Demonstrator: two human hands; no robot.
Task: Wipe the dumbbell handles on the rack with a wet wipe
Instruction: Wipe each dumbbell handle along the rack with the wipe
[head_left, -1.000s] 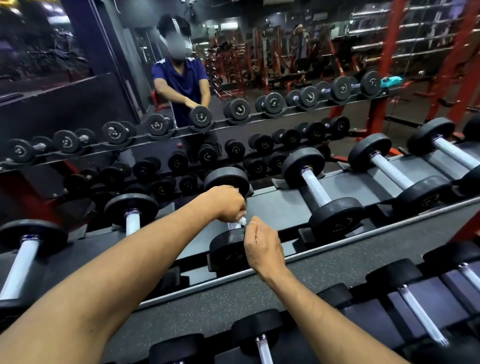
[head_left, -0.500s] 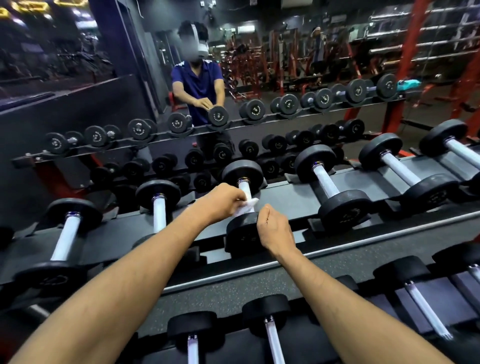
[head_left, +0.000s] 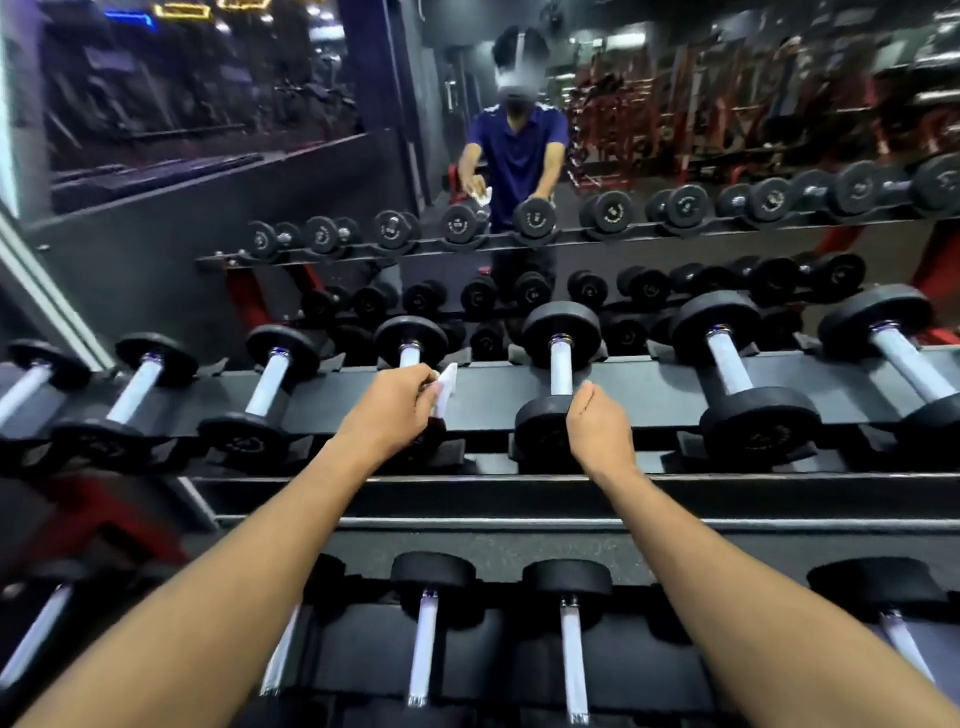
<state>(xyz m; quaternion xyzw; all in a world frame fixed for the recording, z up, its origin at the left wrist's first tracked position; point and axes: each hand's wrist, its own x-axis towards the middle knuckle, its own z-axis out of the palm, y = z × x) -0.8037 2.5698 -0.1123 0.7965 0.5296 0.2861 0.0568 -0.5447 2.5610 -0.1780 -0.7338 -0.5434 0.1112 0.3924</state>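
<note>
While my left hand (head_left: 395, 402) pinches the wet wipe (head_left: 447, 387), its dumbbell handle (head_left: 409, 355) runs straight away just beyond; right hand (head_left: 597, 428), curled, rests on the neighbouring dumbbell (head_left: 558, 384).

the left hand (head_left: 397, 402) covers most of the handle (head_left: 409, 355) and the near head of the dumbbell behind it, and hides much of the wet wipe (head_left: 445, 387). the right hand (head_left: 597, 431) hides part of the near head (head_left: 543, 434) of the next dumbbell. the face of the person in the mirror (head_left: 519, 150) is blurred.
</note>
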